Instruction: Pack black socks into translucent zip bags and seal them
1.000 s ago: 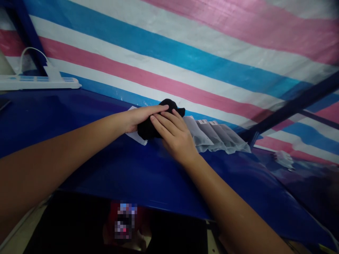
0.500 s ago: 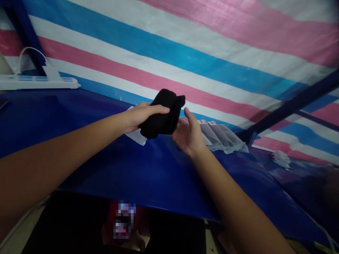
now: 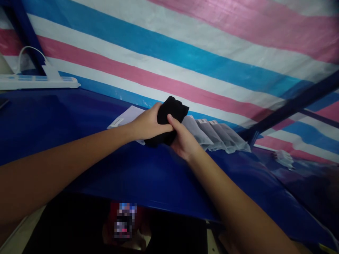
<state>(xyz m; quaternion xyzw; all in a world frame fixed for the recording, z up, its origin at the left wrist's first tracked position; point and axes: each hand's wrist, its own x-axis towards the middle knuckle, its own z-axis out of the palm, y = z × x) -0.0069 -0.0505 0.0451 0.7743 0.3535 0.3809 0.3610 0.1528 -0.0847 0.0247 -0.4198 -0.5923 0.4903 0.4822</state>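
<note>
A folded black cloth point(image 3: 171, 109) is held up just above the blue table point(image 3: 79, 116), near the striped tarp wall. My left hand point(image 3: 147, 123) grips its left side from above. My right hand point(image 3: 182, 139) holds it from below, thumb pressed on the front of the cloth. Under my left hand lies a white paper sheet point(image 3: 124, 118) flat on the table. Directly right of my right hand, several grey translucent packets point(image 3: 217, 135) lie fanned out in a row.
A white power strip point(image 3: 37, 82) with its cable lies at the table's far left. The pink, white and blue tarp point(image 3: 212, 53) rises behind the table. A dark blue frame bar point(image 3: 291, 106) slants at the right. Crumpled clear plastic point(image 3: 284, 158) lies at the right.
The cloth lay pressed on the table under both hands, then my left hand lifted it. Now both hands clasp it, my right thumb on its front, and more of the white paper shows.
</note>
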